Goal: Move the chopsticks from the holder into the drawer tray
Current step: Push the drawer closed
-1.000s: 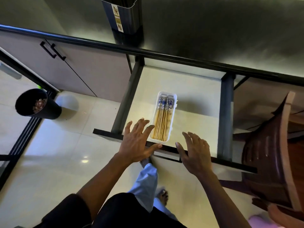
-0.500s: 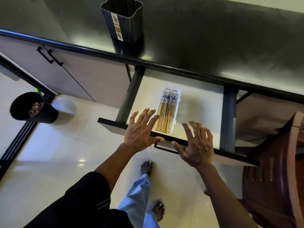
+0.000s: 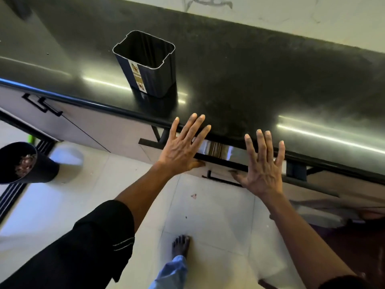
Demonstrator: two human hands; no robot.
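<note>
I am seeing two bare hands spread flat against one drawer front [image 3: 220, 161] that is sitting almost shut under the dark table [image 3: 260, 76]. The left hand [image 3: 183, 149] is pressing near the drawer's left end, its fingers [image 3: 192, 127] splayed apart and gripping nothing, the fingertips reaching over the table's front edge. The right hand [image 3: 263, 165] is pressing beside the drawer's one black handle [image 3: 220, 179], its fingers [image 3: 261, 142] likewise fanned apart and empty, the thumb lying along the drawer front.

Through the narrow gap between the two hands I am making out a sliver of the white tray [image 3: 205, 147] with the chopsticks [image 3: 216, 148] lying in it as a blurred tan bundle; I cannot count them. One dark, square-mouthed holder [image 3: 145, 63] is standing upright on the table, well behind the left hand, and its visible inside is showing nothing in it.

Further left, I am counting two black door handles [image 3: 42, 104] side by side on the cabinet front. One black bin [image 3: 23, 163] is standing on the pale tiled floor [image 3: 208, 215] at the left. One bare foot [image 3: 180, 245] is planted on the floor below the hands, and one black sleeve [image 3: 100, 236] is covering the left upper arm.
</note>
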